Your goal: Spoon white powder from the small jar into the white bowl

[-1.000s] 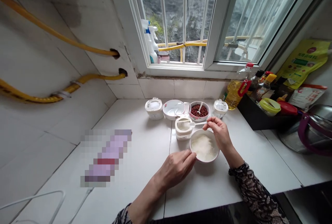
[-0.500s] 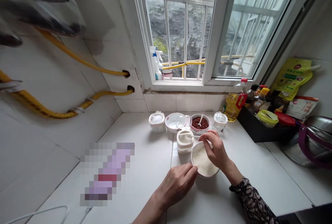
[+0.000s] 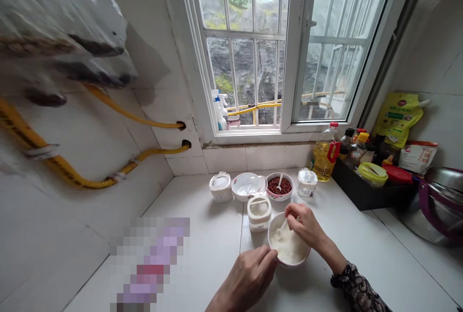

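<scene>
A white bowl [image 3: 294,265] of pale, flour-like powder [image 3: 292,248] stands on the counter. My left hand [image 3: 249,273] pinches its near-left rim between thumb and fingers. Over the bowl's far-right side, my right hand [image 3: 303,224] is closed on a small white spoon [image 3: 281,231], whose bowl end touches the powder. Just beyond and to the left stands an uncovered square white jar [image 3: 259,226], with pale contents inside. Behind it, a bowl [image 3: 279,198] of dark red grains has a white spoon [image 3: 279,181] in it.
Along the back are a lidded jar [image 3: 220,191], a white dish [image 3: 238,198] and a clear jar [image 3: 307,187]. An oil bottle [image 3: 323,162], a black condiment box [image 3: 349,189] and a metal pot [image 3: 434,220] stand right. A blurred purple item [image 3: 159,264] lies left.
My right hand has carried the spoon from above the square jar down into the bowl of powder. My left hand stays at the bowl's rim. The view has tilted upward.
</scene>
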{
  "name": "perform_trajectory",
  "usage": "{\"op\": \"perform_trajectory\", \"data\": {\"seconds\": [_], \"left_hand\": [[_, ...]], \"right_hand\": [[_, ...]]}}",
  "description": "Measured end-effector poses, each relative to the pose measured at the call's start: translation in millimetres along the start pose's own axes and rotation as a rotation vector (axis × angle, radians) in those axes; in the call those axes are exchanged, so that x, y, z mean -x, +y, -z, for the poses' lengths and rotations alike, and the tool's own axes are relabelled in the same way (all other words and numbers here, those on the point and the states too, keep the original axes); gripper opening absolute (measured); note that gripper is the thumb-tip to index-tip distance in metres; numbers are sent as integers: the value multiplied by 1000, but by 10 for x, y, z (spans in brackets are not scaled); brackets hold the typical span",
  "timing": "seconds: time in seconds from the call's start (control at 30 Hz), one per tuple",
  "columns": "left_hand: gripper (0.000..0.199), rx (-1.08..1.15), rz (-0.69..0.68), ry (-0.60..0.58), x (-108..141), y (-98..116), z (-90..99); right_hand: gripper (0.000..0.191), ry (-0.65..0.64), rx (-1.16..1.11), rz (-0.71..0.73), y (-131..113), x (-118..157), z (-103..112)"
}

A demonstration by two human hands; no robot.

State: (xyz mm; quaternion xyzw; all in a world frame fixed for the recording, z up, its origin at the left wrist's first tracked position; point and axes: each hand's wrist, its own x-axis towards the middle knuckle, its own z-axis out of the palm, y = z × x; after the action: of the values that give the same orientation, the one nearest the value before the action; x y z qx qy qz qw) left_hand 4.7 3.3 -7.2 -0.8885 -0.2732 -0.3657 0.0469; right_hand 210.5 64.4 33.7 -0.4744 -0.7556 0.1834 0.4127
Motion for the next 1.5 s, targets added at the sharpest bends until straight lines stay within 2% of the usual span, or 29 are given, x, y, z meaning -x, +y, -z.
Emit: {"op": "perform_trajectory", "data": {"seconds": [0.23, 0.4, 0.57, 1.03, 1.17, 1.3, 1.4, 1.5], "left_hand": [[21, -14, -8, 8, -4, -13, -2], [21, -3, -13, 5, 3, -16, -2], [21, 3, -11, 3, -2, -18, 3], [18, -6, -15, 3, -13, -6, 18], [19, -16, -18, 2, -23, 0, 30], [21, -23, -15, 1, -23, 0, 35], [21, -27, -16, -3, -25, -2, 34], [21, -35, -21, 3, -26, -4, 31]], "right_hand": [[9, 5, -423, -335, 2, -59, 79], [12, 38, -589, -449, 19, -111, 125], [11, 61, -644, -494, 33, -132, 174], [11, 161, -716, -467, 26, -140, 168], [10, 184, -719, -422, -11, -144, 124], [10, 235, -626, -267, -89, -115, 46], [7, 254, -397, -35, -157, -82, -28], [13, 149, -46, 291, -209, -74, -75]]}}
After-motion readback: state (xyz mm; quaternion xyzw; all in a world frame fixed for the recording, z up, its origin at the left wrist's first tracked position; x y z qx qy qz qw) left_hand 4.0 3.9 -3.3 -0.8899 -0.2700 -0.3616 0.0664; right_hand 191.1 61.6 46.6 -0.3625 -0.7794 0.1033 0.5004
